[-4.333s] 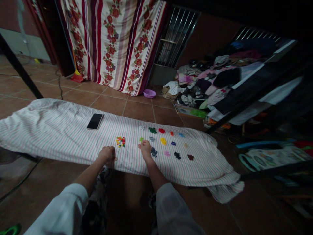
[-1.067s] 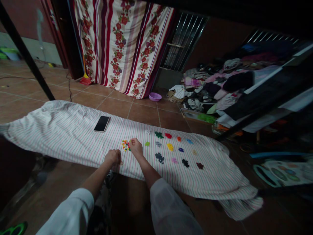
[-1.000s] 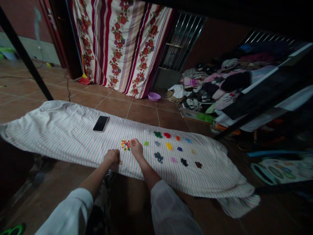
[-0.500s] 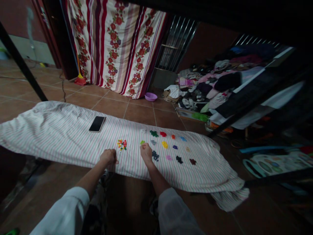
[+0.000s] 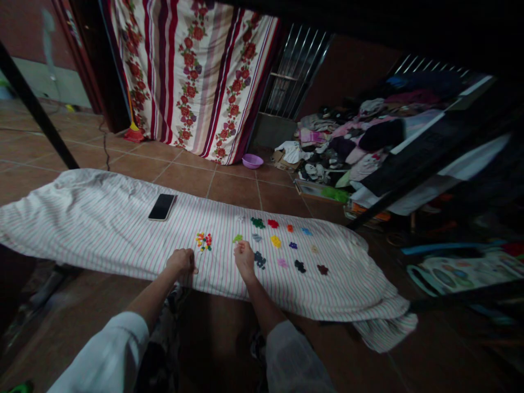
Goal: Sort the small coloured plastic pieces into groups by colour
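Observation:
Small coloured pieces lie in separate piles on a striped cloth. My right hand is closed in a pinch just below the light green pile, left of the dark blue-grey pile; what its fingertips hold is too small to name. My left hand rests with curled fingers on the cloth's near edge, below and left of a mixed pile of red, yellow, orange and green pieces. Anything inside it is hidden. Yellow, red and dark green piles are farther right.
A phone lies on the cloth at the left. Beyond are a floral curtain, a purple basin and a heap of clothes. Dark metal bars slant at both sides.
My right hand has shifted slightly down from the light green pile, showing more of it. My left hand has stayed almost where it was.

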Demonstrator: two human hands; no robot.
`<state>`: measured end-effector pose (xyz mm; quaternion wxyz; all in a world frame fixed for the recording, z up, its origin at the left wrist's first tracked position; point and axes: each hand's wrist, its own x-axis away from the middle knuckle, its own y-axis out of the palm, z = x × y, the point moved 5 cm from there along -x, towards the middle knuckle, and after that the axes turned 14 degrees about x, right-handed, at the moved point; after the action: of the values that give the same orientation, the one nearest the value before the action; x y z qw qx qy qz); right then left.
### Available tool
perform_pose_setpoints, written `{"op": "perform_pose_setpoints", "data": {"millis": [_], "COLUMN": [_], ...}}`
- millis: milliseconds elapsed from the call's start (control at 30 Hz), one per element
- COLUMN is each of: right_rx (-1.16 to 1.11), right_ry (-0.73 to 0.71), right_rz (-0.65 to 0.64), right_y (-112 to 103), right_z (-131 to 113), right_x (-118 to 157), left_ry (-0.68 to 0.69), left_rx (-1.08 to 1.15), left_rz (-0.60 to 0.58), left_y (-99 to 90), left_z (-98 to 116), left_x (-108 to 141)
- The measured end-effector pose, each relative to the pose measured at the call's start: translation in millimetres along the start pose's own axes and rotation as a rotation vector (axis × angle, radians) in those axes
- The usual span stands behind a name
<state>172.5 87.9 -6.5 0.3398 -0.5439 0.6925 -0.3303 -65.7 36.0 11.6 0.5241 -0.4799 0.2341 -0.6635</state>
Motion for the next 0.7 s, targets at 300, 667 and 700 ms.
{"op": "perform_pose_setpoints", "data": {"millis": [300, 667, 700], "right_rx": [0.24, 0.268, 0.251], "right_ry": [-0.228, -0.186, -0.188], "right_rz": [-0.096, -0.065, -0.06], "right_y": [2.1, 3.1, 2.5], "right_z": [-17.6, -15.0, -14.9], "right_x": [8.9, 9.9, 9.8], "left_ry": [-0.013, -0.025, -0.027], "left_rx": [0.006, 0.013, 0.014], "left_rz": [0.004, -0.01, -0.011], "left_y": [-0.2, -1.7, -1.8], "left_z": [-0.7, 1.7, 1.8], "left_x": [0.5, 1.9, 2.1]}}
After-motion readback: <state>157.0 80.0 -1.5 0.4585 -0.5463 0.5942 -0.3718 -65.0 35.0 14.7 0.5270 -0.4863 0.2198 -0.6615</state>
